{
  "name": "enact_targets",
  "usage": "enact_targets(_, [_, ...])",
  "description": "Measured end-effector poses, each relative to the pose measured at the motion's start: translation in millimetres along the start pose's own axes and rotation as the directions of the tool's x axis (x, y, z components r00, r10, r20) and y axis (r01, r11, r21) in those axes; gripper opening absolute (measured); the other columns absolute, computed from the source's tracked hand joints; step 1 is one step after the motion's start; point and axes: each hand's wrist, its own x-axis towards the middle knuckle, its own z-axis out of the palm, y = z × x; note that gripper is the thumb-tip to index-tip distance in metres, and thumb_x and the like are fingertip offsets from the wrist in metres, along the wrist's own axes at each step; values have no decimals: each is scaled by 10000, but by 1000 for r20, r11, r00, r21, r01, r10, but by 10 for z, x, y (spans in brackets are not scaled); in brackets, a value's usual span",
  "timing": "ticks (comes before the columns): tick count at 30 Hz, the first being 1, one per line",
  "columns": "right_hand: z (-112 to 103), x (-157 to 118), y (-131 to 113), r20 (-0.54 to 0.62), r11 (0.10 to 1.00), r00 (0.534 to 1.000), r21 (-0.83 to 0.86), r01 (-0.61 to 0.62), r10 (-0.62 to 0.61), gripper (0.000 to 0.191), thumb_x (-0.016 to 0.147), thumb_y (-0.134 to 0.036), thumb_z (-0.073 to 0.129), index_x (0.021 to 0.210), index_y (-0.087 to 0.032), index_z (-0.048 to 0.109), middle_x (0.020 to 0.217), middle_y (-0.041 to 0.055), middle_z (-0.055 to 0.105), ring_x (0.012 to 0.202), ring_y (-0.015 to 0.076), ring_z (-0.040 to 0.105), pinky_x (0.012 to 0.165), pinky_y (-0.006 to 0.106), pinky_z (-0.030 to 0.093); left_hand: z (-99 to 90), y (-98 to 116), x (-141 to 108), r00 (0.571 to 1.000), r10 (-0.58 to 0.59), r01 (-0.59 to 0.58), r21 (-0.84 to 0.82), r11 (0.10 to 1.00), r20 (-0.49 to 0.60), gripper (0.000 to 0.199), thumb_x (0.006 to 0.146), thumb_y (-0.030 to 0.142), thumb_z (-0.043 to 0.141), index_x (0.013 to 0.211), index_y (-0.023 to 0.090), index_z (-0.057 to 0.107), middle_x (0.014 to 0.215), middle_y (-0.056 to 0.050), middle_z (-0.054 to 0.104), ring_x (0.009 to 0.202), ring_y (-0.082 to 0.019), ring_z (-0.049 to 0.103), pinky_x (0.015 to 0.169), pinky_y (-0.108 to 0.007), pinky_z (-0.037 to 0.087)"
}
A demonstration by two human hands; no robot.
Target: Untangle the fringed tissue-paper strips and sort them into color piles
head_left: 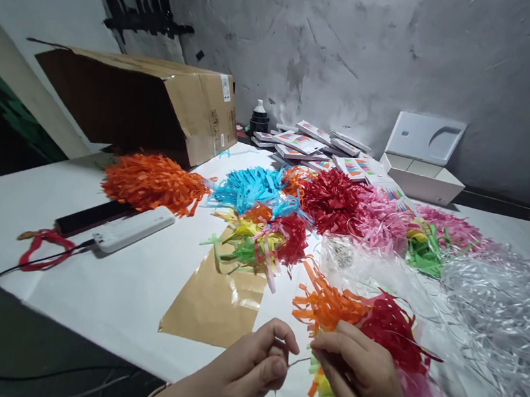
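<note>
Near the table's front edge, my left hand (257,362) is closed, its fingers curled around a thin string (299,360). The string runs across a short gap to my right hand (362,374), whose thumb and fingers pinch together at the tassel garland (341,308). Orange, red, pink and yellow-green paper fringes of this garland spread behind and below my right hand. Exactly where the string meets the fringes is hidden by my fingers. A glossy brown sheet (213,305) lies just beyond my left hand, with a small multicoloured tassel bunch (260,236) over its far end.
Orange (151,181), blue (249,189), red (332,201) and pink (381,219) tassel piles line the table's middle. Silver strands (495,330) heap at right. Behind stand a cardboard box (202,113), several flat packs (301,142) and an open white box (422,179). A white power strip (133,230) lies left.
</note>
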Motion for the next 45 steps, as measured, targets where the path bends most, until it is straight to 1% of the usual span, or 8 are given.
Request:
enact_targets(7, [360, -31, 78, 50, 941, 970, 237, -242, 237, 191, 953, -261, 585, 800, -216, 689, 671, -20, 608, 632, 122, 589, 595, 218, 410, 104, -68, 30, 992, 127, -120, -241, 963, 13, 253, 1002, 472, 545, 1042, 226, 503, 691, 67, 383, 564, -65, 302, 524, -174, 279])
enact_targets(11, [433, -104, 118, -138, 953, 965, 241, -184, 221, 147, 948, -250, 602, 1003, -260, 739, 903, 26, 644, 844, 160, 648, 730, 242, 495, 127, -67, 73, 992, 95, -115, -263, 958, -89, 266, 981, 470, 586, 991, 215, 513, 657, 76, 384, 540, -62, 304, 498, -158, 302])
enact_targets(18, [421, -163, -10, -296, 961, 944, 269, -65, 147, 88, 946, -215, 623, 916, -252, 696, 819, 4, 593, 751, 146, 594, 688, 259, 469, 157, -24, 149, 997, -36, 35, -24, 999, -64, 409, 956, 583, 550, 900, 179, 509, 636, 62, 425, 517, -71, 363, 491, -191, 324])
enact_targets(24, [384, -102, 7, -560, 912, 763, 399, -92, 322, 182, 982, -266, 573, 811, -214, 609, 814, 11, 541, 741, 144, 556, 636, 238, 454, 35, 51, 163, 993, -8, 59, 445, 893, -117, 389, 1013, 492, 468, 930, 150, 632, 696, 15, 514, 599, -102, 423, 570, -216, 345])
enact_targets(30, [329, -99, 142, -591, 863, 704, 502, -60, 393, 155, 985, -295, 573, 862, -217, 628, 854, 18, 569, 766, 144, 560, 649, 240, 458, -107, 112, 170, 984, 33, 94, 670, 736, -174, 306, 1004, 379, 457, 904, 179, 666, 762, -41, 664, 686, -167, 574, 646, -246, 403])
enact_targets(35, [114, -206, 338, -717, 892, 547, 429, -142, 432, 119, 943, -327, 640, 895, -220, 661, 947, 30, 624, 952, 190, 587, 841, 315, 467, -533, 245, 99, 888, 74, 393, 835, 386, -453, 228, 920, 212, 446, 857, 209, 666, 827, -72, 733, 785, -243, 679, 682, -282, 427])
enact_targets(40, [-50, -276, 421, -767, 904, 480, 391, -176, 425, 151, 915, -349, 679, 884, -201, 663, 933, 32, 634, 928, 189, 601, 850, 319, 464, -1012, 458, -74, 652, 28, 755, 653, 60, -757, 292, 919, 211, 413, 914, 209, 705, 948, -141, 760, 871, -340, 698, 671, -352, 435])
enact_targets(45, [13, -216, 337, -722, 901, 541, 377, -216, 432, 153, 925, -337, 668, 884, -191, 670, 942, 45, 645, 899, 187, 617, 817, 315, 497, -859, 505, 13, 670, 380, 539, 770, 342, -638, 384, 917, 229, 442, 1222, 141, 657, 1358, -211, 586, 1130, -347, 615, 882, -423, 495])
